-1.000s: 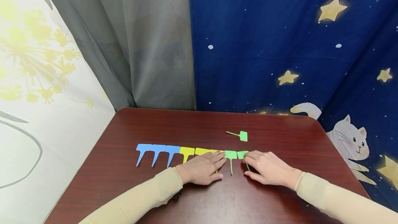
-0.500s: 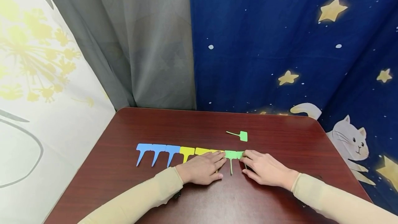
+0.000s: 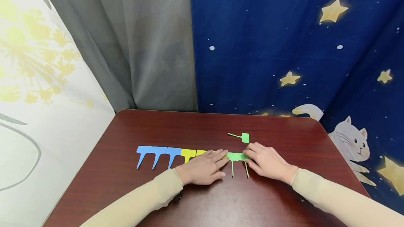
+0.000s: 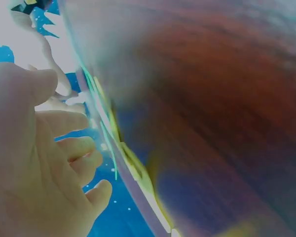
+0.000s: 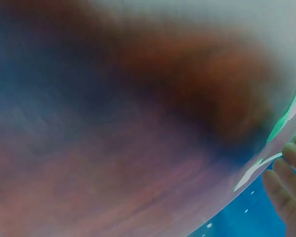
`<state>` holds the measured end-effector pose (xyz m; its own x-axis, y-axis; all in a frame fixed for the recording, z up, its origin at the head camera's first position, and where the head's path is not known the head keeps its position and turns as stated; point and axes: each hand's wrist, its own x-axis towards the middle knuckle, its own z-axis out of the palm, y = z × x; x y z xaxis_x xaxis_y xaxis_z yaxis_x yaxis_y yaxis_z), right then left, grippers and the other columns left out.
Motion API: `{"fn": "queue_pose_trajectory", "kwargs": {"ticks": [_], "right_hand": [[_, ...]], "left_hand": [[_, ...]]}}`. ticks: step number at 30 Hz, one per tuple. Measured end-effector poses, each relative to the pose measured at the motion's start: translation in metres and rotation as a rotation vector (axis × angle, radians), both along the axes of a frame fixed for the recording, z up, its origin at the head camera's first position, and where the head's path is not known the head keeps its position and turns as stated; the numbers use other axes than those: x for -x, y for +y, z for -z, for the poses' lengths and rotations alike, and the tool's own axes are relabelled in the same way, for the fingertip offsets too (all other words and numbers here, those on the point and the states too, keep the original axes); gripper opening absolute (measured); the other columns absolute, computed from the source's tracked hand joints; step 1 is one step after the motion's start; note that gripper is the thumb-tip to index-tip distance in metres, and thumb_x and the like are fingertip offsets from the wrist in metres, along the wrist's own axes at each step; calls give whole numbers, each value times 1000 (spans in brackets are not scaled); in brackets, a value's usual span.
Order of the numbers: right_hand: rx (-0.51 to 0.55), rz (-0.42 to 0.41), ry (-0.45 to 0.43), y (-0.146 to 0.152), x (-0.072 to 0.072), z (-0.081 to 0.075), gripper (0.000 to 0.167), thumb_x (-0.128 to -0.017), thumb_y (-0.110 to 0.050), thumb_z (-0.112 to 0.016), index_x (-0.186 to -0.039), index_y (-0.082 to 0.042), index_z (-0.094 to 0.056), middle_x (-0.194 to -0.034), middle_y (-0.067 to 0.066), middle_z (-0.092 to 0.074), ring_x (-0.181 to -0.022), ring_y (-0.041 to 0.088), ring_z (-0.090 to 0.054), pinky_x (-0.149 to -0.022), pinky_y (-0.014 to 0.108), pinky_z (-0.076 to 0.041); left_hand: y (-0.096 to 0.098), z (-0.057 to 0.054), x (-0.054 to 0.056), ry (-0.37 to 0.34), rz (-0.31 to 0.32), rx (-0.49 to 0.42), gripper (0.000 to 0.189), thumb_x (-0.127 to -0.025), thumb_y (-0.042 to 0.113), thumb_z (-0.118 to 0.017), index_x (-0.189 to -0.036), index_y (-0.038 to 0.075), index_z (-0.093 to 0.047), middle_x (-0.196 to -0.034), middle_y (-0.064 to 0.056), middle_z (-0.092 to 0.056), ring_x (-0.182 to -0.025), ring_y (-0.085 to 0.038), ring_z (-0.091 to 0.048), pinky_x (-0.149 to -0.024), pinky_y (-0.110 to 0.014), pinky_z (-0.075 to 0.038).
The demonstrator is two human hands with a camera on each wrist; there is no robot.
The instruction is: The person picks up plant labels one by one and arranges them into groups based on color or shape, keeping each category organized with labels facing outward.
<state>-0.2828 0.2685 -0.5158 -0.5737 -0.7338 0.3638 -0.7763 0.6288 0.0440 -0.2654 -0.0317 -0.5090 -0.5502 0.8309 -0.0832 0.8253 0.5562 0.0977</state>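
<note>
T-shaped plant labels lie in a row on the table, heads side by side and stems toward the person. Blue labels (image 3: 145,149) form the left end, yellow labels (image 3: 188,152) the middle, and a green label (image 3: 233,156) follows them. My left hand (image 3: 203,168) lies flat across the yellow ones, fingers extended, partly hiding them. At the row's right end, the fingertips of my right hand (image 3: 266,161) press on the head of another green label (image 3: 241,156), whose stem shows below. In the left wrist view, the row is seen edge-on beyond the left hand (image 4: 44,158).
A loose green label (image 3: 245,137) lies sideways behind the row, close to the right hand's fingers. The dark red table (image 3: 176,125) ends at the back before a grey curtain (image 3: 161,62) and a blue starry curtain (image 3: 246,73).
The right hand has slid the end green label left against its neighbour. Its stem now shows more fully, and the right hand sits slightly farther back. The left hand stays on the yellow labels.
</note>
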Motion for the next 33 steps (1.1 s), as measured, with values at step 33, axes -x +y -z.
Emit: {"fn": "queue_pose_trajectory", "kwargs": {"ticks": [33], "right_hand": [[-79, 43, 49, -38, 107, 3, 9, -90, -21, -72, -82, -23, -71, -79, -8, -57, -74, 13, -51, -54, 25, -47]], "left_hand": [[26, 11, 0, 21, 16, 74, 67, -108, 53, -29, -161, 12, -26, -167, -6, -18, -153, -18, -14, -122, -41, -17]]}}
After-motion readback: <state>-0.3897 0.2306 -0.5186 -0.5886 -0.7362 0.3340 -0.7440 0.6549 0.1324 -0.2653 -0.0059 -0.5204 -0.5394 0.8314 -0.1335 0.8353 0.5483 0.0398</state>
